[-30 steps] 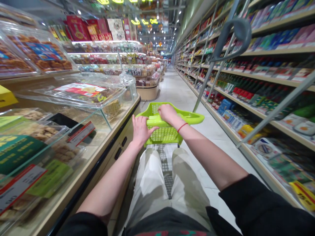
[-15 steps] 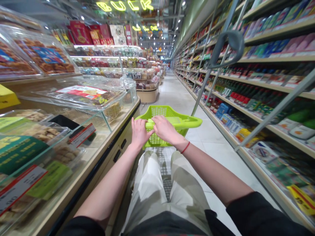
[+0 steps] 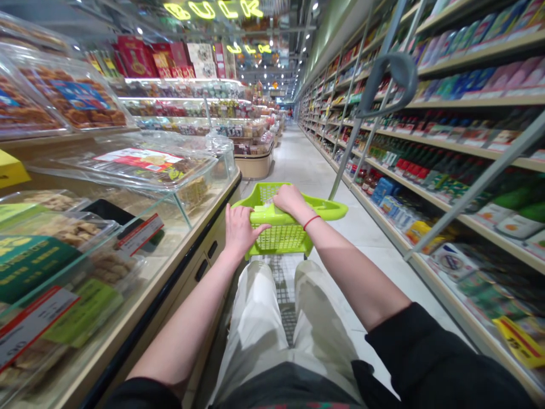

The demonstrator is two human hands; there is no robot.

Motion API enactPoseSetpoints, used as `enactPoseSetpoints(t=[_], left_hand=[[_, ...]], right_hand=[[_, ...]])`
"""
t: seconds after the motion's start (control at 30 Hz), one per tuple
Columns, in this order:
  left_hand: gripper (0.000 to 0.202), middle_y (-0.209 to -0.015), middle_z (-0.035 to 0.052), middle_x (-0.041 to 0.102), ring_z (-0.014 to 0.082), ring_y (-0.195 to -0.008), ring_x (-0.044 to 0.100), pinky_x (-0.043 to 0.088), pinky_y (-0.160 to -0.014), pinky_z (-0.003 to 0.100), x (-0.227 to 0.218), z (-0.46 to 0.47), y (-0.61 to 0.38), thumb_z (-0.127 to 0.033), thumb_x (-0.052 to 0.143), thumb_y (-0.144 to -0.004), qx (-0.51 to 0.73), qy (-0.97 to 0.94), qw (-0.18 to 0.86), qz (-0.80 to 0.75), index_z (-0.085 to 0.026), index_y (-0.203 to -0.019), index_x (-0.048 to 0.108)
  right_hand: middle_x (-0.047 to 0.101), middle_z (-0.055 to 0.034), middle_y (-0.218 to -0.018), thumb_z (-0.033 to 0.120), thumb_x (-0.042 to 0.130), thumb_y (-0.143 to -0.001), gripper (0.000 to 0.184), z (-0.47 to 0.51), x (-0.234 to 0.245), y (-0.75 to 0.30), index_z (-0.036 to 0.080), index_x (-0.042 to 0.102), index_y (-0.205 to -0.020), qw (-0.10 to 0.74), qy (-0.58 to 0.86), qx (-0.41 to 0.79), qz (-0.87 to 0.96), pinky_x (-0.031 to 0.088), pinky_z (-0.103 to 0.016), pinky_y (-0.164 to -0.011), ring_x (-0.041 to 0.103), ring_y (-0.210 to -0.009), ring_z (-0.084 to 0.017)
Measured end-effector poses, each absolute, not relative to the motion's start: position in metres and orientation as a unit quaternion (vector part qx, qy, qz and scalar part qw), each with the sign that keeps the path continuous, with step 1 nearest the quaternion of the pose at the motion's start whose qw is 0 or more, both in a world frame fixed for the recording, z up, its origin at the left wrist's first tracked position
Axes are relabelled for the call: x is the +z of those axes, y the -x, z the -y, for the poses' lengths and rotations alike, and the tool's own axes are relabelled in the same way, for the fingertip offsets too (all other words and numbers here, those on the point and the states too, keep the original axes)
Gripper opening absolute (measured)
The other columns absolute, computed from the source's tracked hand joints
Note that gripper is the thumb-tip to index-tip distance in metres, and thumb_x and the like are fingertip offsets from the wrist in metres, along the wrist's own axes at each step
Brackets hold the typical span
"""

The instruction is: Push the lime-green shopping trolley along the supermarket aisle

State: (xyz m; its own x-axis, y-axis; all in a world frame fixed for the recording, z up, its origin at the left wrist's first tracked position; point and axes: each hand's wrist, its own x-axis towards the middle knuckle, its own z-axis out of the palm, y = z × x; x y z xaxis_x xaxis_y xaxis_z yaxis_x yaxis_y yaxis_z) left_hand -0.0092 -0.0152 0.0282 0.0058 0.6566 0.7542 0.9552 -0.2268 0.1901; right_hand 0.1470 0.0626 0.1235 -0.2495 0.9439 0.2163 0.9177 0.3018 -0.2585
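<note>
A lime-green plastic shopping cart (image 3: pixel 281 238) with a mesh basket stands just ahead of my legs. My left hand (image 3: pixel 242 230) lies on the cart's green handle bar (image 3: pixel 266 215), its fingers spread and curving over the bar. My right hand (image 3: pixel 290 200) is curled over the bar further along, apart from the left hand, with a red band on its wrist. A grey looped handle (image 3: pixel 388 79) on thin metal rods rises towards the upper right. The basket's inside shows nothing clearly.
A glass deli counter (image 3: pixel 136 165) with packaged baked goods runs along the left. Long stocked shelves (image 3: pixel 451 130) line the right. Between them runs a pale tiled aisle (image 3: pixel 304 165), under a lit "BULK" sign (image 3: pixel 213 8).
My right hand has shifted forward along the handle, away from my left, whose fingers have spread. The cart has tilted slightly.
</note>
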Motion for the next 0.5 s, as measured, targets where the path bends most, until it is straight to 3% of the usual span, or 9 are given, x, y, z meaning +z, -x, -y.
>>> enactPoseSetpoints(t=[0.3,0.5], left_hand=[[0.039,-0.1,0.0089,0.062,0.032,-0.109,0.057,0.024,-0.121,0.061,0.03,0.018,0.006,-0.05,0.074,-0.081,-0.383,0.681,0.196,0.593,-0.021,-0.102,0.057],[0.039,-0.1,0.0078,0.062,0.032,-0.108,0.057,0.025,-0.12,0.062,0.03,0.018,0.007,-0.049,0.075,-0.08,-0.378,0.682,0.199,0.594,-0.022,-0.102,0.058]], right_hand=[[0.07,-0.0305,-0.116,0.016,0.055,-0.087,0.036,-0.069,0.124,-0.177,0.0,0.073,-0.114,0.178,0.662,0.036,0.727,0.053,-0.032,-0.093,0.07,-0.112,-0.033],[0.073,-0.0273,-0.112,0.013,0.054,-0.086,0.033,-0.049,0.123,-0.128,0.004,0.075,-0.11,0.181,0.598,0.019,0.78,0.054,-0.03,-0.093,0.072,-0.108,-0.029]])
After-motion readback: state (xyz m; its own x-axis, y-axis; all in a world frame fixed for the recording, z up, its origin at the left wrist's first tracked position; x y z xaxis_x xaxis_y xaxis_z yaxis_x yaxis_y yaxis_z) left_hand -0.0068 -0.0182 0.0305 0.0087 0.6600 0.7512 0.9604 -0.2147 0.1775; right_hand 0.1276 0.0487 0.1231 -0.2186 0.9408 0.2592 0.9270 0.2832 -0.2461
